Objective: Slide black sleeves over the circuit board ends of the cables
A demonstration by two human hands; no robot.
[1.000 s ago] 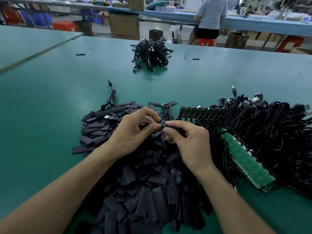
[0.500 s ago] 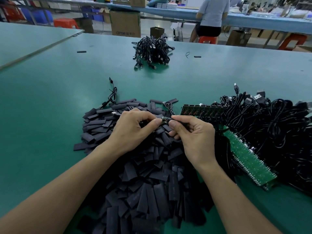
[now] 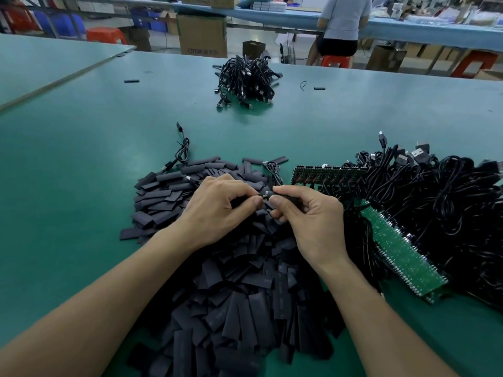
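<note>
Our left hand is curled in tight. Its thumb and first finger pinch a tiny cable end. Our right hand is curled too. Its thumb and first finger pinch a black sleeve. The two hands meet tip to tip. The cable end sits right at the left end of the sleeve. It is too small for us to see how far in it goes. The sleeve lies flat, and its long side runs from left to right.

Both hands hang just over a big pile of sleeves on the green counter. The sleeves in the pile are flat and black, and they point every which way.

On our right lies a big heap of cables, all tangled. A long green circuit board strip lies slanted at the near edge of the heap. A darker board strip lies just past our right hand. One loose cable lies at the far left edge of the pile. A smaller cable bundle sits well apart, far across the counter.

Past the counter, a big cardboard box stands on the floor. A little box stands near it. We cannot see what is in them. A person sits on a red stool at the next bench.
</note>
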